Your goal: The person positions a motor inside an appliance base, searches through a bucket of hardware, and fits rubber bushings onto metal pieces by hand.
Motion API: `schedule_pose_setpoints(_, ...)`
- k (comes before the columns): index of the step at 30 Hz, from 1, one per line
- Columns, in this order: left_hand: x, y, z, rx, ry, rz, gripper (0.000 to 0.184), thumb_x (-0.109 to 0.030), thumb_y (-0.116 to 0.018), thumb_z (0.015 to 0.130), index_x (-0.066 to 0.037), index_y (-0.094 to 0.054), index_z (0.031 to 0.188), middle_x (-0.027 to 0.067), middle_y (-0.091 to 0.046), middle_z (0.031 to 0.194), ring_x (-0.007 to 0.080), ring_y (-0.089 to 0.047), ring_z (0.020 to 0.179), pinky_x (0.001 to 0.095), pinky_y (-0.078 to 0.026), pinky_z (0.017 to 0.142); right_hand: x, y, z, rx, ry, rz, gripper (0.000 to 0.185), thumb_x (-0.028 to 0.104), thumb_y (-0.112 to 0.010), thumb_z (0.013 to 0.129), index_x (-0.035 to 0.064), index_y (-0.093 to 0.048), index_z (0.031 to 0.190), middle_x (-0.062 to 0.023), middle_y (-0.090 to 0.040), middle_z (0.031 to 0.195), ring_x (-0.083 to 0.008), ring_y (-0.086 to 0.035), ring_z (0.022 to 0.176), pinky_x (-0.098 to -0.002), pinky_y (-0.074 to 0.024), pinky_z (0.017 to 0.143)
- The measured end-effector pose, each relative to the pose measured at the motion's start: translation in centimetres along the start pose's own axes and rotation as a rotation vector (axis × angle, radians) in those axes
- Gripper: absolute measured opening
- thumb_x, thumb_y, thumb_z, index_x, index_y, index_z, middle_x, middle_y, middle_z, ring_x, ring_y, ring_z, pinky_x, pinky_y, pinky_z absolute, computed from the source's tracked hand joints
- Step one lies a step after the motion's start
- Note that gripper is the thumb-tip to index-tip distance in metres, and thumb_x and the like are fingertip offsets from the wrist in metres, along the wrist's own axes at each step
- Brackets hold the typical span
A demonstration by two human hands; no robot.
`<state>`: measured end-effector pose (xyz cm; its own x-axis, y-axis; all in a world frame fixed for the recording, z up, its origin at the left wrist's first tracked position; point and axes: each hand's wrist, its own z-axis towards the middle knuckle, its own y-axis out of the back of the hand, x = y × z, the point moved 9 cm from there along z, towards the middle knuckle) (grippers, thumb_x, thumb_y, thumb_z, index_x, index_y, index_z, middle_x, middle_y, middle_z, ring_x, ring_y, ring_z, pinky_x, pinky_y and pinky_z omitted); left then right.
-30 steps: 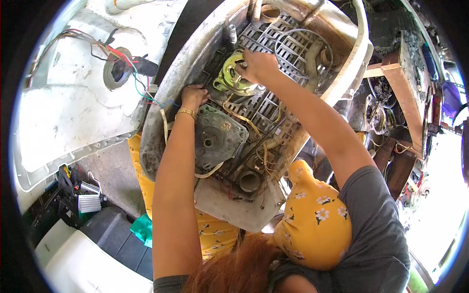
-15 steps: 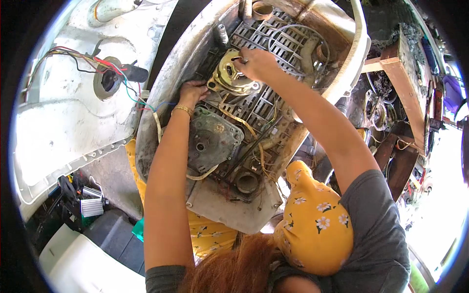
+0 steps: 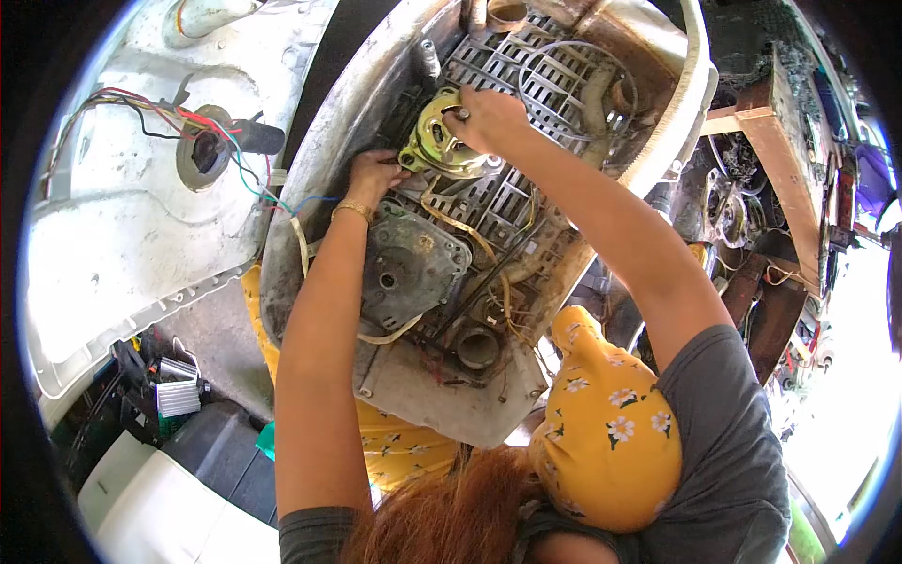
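Observation:
A round gold-coloured washing-machine motor (image 3: 430,132) with slots and corner lugs sits between both hands, over the open underside of the grimy white machine body (image 3: 329,122). My right hand (image 3: 493,120) grips its upper right edge, thumb and fingers bent over the rim. At its lower left lug, my left hand (image 3: 378,175) has its fingers closed on the edge; the fingertips are partly hidden. Just below lies a grey metal gearbox plate (image 3: 413,263) with a hole in it. A yellowish wire strap (image 3: 465,233) runs beneath the motor.
Slotted plastic grating (image 3: 489,70) lines the body's bottom, with a thin hose loop (image 3: 578,56) above it. A thick pale ribbed hose (image 3: 672,132) edges the right side. At left stands a white panel (image 3: 113,244) with coloured wires (image 3: 150,113). A wooden frame (image 3: 785,179) stands right.
The motor has tilted and shifted slightly to the right, with both hands still on it. My right fingers have shifted a little on its rim.

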<state>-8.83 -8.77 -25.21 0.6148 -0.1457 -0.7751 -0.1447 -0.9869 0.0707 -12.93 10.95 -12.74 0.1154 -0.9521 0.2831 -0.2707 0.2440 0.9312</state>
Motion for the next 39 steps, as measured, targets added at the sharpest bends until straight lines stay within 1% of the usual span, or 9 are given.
schedule_pose_setpoints(9,-0.2,-0.1,-0.4,-0.035,0.019,-0.036,0.029,0.0,-0.058,0.08,0.004,-0.055,0.108,0.0135,-0.064,0.094,0.0195,-0.066,0.074,0.0269,-0.052,0.065,0.6,0.6,-0.4,-0.009,0.057,-0.025,0.056,0.054,-0.05,0.079,0.0029,-0.057,0.101,-0.0161,-0.065,0.081,-0.0326,-0.064,0.08,-0.0423,-0.051,0.068)
schedule_pose_setpoints(13,-0.5,-0.2,-0.3,-0.053,0.103,0.055,0.029,-0.001,-0.058,0.081,0.004,-0.054,0.109,0.0133,-0.064,0.094,0.0195,-0.066,0.074,0.0269,-0.052,0.063,0.5,0.8,-0.3,0.135,0.18,-0.115,0.065,0.056,-0.059,0.072,0.0052,-0.053,0.111,-0.0156,-0.065,0.089,-0.0328,-0.063,0.085,-0.042,-0.0504,0.071)
schedule_pose_setpoints(18,-0.6,-0.4,-0.1,-0.064,0.123,0.116,0.03,0.0,-0.057,0.081,0.007,-0.052,0.111,0.014,-0.064,0.094,0.0199,-0.067,0.075,0.0272,-0.053,0.064,-2.4,0.6,-0.4,0.166,0.091,0.077,0.076,0.062,-0.06,0.071,0.0119,-0.046,0.126,-0.0135,-0.063,0.101,-0.031,-0.06,0.098,-0.0436,-0.0469,0.081)
schedule_pose_setpoints(21,-0.2,-0.4,-0.3,-0.03,0.11,0.098,0.032,-0.003,-0.056,0.085,0.007,-0.05,0.114,0.0146,-0.063,0.101,0.0197,-0.066,0.081,0.0284,-0.053,0.074,-2.1,0.0,-0.7,0.181,0.084,0.038,0.079,0.066,-0.058,0.07,0.0145,-0.045,0.128,-0.0149,-0.063,0.101,-0.0321,-0.059,0.096,-0.0424,-0.0468,0.079)
schedule_pose_setpoints(26,-0.3,-0.1,0.8,-0.089,0.109,0.196,0.029,0.001,-0.056,0.081,0.008,-0.053,0.109,0.0153,-0.064,0.091,0.021,-0.066,0.073,0.0287,-0.054,0.061,-1.4,0.7,-1.3,0.21,0.134,-0.066,0.073,0.056,-0.063,0.071,0.0137,-0.045,0.128,-0.0149,-0.064,0.097,-0.0318,-0.061,0.09,-0.0412,-0.047,0.078)
schedule_pose_setpoints(29,0.0,0.3,1.6,-0.147,0.066,0.26,0.03,0.005,-0.06,0.074,0.007,-0.057,0.105,0.0151,-0.066,0.082,0.0203,-0.066,0.068,0.0278,-0.052,0.054,-3.8,0.4,-2.0,0.138,0.013,0.139,0.07,0.049,-0.065,0.072,0.0135,-0.044,0.128,-0.015,-0.065,0.09,-0.0315,-0.062,0.087,-0.041,-0.0475,0.077)
schedule_pose_setpoints(34,-1.4,-0.8,0.5,-0.116,-0.013,0.27,0.039,0.001,-0.06,0.071,0.007,-0.056,0.109,0.0177,-0.065,0.084,0.0214,-0.065,0.067,0.029,-0.051,0.056,-8.5,-4.5,-4.1,0.146,-0.184,0.381,0.036,0.039,-0.066,0.072,0.0095,-0.066,0.093,-0.0172,-0.064,0.095,-0.0336,-0.061,0.089,-0.0415,-0.0483,0.079)
schedule_pose_setpoints(36,-1.5,0.5,1.1,-0.172,-0.046,0.368,0.039,-0.006,-0.062,0.071,0.006,-0.057,0.108,0.0168,-0.065,0.091,0.0211,-0.064,0.073,0.0292,-0.048,0.064,-7.7,-4.8,-5.0,0.029,-0.103,0.427,0.034,0.037,-0.067,0.073,0.0089,-0.065,0.092,-0.016,-0.065,0.091,-0.0336,-0.062,0.087,-0.0425,-0.0487,0.077)
schedule_pose_setpoints(39,-2.7,2.3,1.2,-0.353,-0.222,0.17,0.04,-0.009,-0.062,0.072,0.005,-0.055,0.109,0.0125,-0.063,0.095,0.0211,-0.061,0.075,0.0294,-0.047,0.068,-7.2,-5.2,-5.7,-0.027,-0.137,0.402,0.031,0.034,-0.069,0.074,0.0093,-0.065,0.092,-0.014,-0.065,0.087,-0.033,-0.062,0.083,-0.0431,-0.0496,0.073)
